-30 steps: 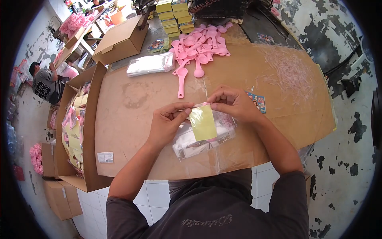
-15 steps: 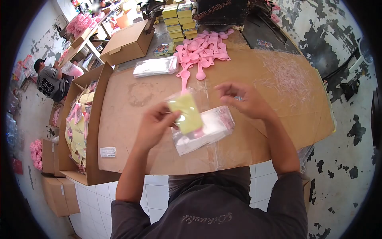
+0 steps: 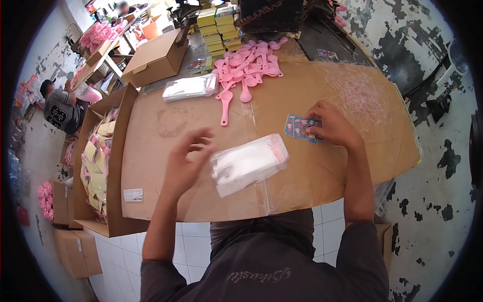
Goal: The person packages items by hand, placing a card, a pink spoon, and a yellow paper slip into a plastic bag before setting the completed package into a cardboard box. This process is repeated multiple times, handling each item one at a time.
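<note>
At the right of the table, my right hand is closed at the edge of a few blue printed cards, its fingers and thumb on them. My left hand hovers over the left-middle part, slightly blurred, with fingers apart and nothing in them. Just right of it lies a stack of clear plastic bags. Beyond the bags, one pink measuring spoon lies apart, its handle toward me, in front of a heap of pink spoons.
An open carton of filled packets stands along the left edge. Another bag stack, a closed cardboard box and piles of yellow cards sit at the back. Clear plastic strips lie far right. A person sits at far left.
The yellow card packet has left my left hand and the space over the bags; that hand is now empty. My right hand has shifted slightly right and down onto the blue cards.
</note>
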{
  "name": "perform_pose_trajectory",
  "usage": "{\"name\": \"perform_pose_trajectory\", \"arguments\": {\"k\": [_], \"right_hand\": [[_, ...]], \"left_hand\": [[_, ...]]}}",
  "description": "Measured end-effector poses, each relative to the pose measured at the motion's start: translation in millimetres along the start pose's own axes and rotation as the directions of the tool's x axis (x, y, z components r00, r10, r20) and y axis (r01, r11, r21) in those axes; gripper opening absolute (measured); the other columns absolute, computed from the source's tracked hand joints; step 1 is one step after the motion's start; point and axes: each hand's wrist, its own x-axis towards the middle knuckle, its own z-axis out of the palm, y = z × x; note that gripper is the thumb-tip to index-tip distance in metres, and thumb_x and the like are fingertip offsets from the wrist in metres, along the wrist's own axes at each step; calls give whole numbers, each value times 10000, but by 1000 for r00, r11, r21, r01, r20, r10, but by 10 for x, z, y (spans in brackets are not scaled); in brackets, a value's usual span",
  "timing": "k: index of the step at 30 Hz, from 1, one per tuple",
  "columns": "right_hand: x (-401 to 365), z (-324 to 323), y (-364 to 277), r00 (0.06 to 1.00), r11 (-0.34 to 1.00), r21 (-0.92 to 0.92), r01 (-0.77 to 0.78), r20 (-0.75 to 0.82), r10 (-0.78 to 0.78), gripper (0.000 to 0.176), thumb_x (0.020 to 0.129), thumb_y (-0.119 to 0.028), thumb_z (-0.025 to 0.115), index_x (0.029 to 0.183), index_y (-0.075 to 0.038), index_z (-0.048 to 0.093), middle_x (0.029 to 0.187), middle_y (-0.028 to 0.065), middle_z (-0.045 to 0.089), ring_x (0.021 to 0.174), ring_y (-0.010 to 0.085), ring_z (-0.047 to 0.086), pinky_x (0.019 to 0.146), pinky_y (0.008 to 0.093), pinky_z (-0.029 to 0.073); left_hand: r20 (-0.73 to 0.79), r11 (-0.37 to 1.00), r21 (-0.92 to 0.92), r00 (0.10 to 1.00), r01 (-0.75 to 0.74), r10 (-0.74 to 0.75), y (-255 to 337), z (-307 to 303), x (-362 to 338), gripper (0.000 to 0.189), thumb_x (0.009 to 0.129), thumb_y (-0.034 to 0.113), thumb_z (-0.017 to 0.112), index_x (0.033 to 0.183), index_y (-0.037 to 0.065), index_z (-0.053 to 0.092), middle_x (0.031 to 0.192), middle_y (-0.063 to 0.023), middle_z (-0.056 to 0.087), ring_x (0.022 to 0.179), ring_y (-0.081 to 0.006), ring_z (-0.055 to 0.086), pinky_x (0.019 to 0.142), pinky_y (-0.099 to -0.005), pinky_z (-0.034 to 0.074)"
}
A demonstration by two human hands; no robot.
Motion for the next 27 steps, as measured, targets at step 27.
{"name": "perform_pose_trajectory", "arguments": {"k": [27], "right_hand": [[115,517,-582,922,860,387,332,57,-382,180,914,-96,705,1078,-27,727,1033,121,721,981,298,662,892,394,505]], "left_hand": [[86,993,5,989,119,-119,-273,666,329,176,973,25,648,1136,-32,682,930,-80,693,808,-119,656,746,-276,537]]}}
